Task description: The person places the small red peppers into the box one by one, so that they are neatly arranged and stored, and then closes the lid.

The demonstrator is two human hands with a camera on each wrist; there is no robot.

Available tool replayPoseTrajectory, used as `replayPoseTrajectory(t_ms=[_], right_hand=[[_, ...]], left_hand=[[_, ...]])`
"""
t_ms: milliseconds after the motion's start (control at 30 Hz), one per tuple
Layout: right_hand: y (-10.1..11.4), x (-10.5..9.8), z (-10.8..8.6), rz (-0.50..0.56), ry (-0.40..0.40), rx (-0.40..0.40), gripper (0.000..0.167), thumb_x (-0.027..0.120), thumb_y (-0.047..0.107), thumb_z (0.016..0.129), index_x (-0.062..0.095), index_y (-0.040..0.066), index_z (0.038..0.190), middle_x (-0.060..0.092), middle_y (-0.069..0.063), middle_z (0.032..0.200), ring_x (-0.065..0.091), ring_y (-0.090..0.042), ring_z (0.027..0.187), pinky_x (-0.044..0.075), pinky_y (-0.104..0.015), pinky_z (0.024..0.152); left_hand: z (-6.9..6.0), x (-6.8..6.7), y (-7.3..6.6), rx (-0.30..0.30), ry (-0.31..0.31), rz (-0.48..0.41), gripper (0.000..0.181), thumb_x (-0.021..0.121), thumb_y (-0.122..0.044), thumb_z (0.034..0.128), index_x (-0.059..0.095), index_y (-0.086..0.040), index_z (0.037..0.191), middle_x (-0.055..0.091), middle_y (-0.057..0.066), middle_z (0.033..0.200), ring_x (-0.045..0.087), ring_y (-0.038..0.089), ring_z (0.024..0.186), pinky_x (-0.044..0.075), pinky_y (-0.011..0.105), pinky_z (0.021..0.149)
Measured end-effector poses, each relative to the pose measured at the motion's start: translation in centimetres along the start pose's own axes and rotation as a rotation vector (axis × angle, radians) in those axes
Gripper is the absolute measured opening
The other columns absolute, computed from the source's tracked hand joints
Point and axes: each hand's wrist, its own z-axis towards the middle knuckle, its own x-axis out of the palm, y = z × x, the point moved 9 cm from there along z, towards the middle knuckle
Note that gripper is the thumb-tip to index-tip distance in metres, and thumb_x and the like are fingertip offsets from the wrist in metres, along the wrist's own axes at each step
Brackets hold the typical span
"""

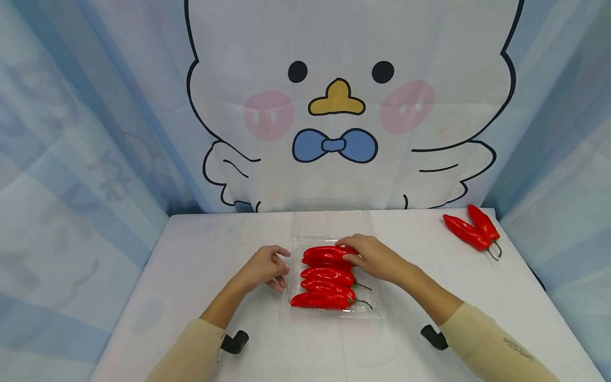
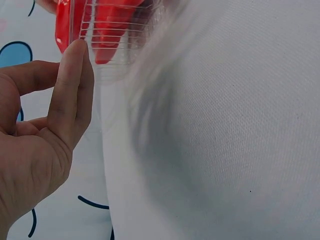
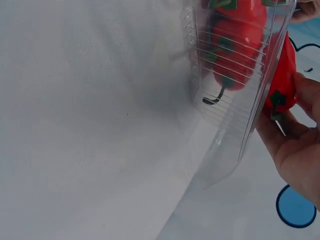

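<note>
A clear plastic clamshell box (image 1: 374,312) sits at mid-table with its lid folded back toward the curtain. Several glossy red chili peppers (image 1: 320,301) with green stems lie in it side by side. At the far end of the row, my right hand (image 1: 374,259) holds the topmost red chili pepper (image 1: 324,251) near its stem end. The right wrist view shows thumb and fingers around that pepper (image 3: 281,80), above the box's rim. Beside the box's left wall is my left hand (image 1: 264,268), its fingers loosely bent with nothing in them; a fingertip appears to touch the ribbed wall (image 2: 120,37).
Two more red chili peppers (image 1: 470,231) lie at the table's far right corner. A white cloth covers the table (image 1: 191,297). Behind its back edge hangs a curtain (image 1: 334,185) with a cartoon bird, and blue curtains flank both sides.
</note>
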Motion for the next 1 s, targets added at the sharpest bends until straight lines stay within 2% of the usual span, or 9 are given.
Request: replayPoseTrajectory(t_ms=[167,433,767,1000], right_hand=[[0.09,0.21,0.25,-0.009,0.010,0.001,0.035,0.072,0.016,0.097,0.067,0.011,0.132,0.073,-0.005,0.115,0.067,-0.018,0.102,0.064,-0.034,0.088],[0.01,0.57,0.53,0.052,0.042,-0.002,0.034,0.070,0.014,0.098,0.066,0.009,0.132,0.073,-0.006,0.114,0.067,-0.012,0.093,0.064,-0.025,0.080],[0.25,0.53,0.88,0.023,0.018,0.003,0.030,0.071,0.014,0.098,0.070,0.010,0.127,0.064,-0.007,0.109,0.062,-0.013,0.090,0.061,-0.020,0.077],[0.33,0.63,1.03,0.018,0.011,-0.009,0.027,0.070,0.014,0.098,0.071,0.009,0.125,0.065,-0.006,0.107,0.063,-0.013,0.090,0.060,-0.021,0.077]], left_hand=[[-0.04,0.01,-0.13,0.004,0.004,-0.005,0.042,0.069,-0.003,0.0947,0.058,0.000,0.135,0.067,0.016,0.087,0.069,0.019,0.058,0.063,0.032,0.056],[0.01,0.03,-0.18,0.009,0.006,-0.005,0.042,0.068,-0.004,0.0951,0.057,0.001,0.135,0.067,0.016,0.087,0.069,0.019,0.058,0.063,0.031,0.056],[0.07,0.02,-0.14,0.001,0.001,-0.003,0.042,0.068,-0.003,0.0952,0.058,0.001,0.135,0.068,0.016,0.088,0.070,0.019,0.058,0.063,0.031,0.056],[0.06,0.03,-0.02,-0.006,0.006,-0.003,0.043,0.069,-0.002,0.0948,0.058,0.001,0.136,0.068,0.016,0.088,0.069,0.019,0.058,0.063,0.031,0.056]])
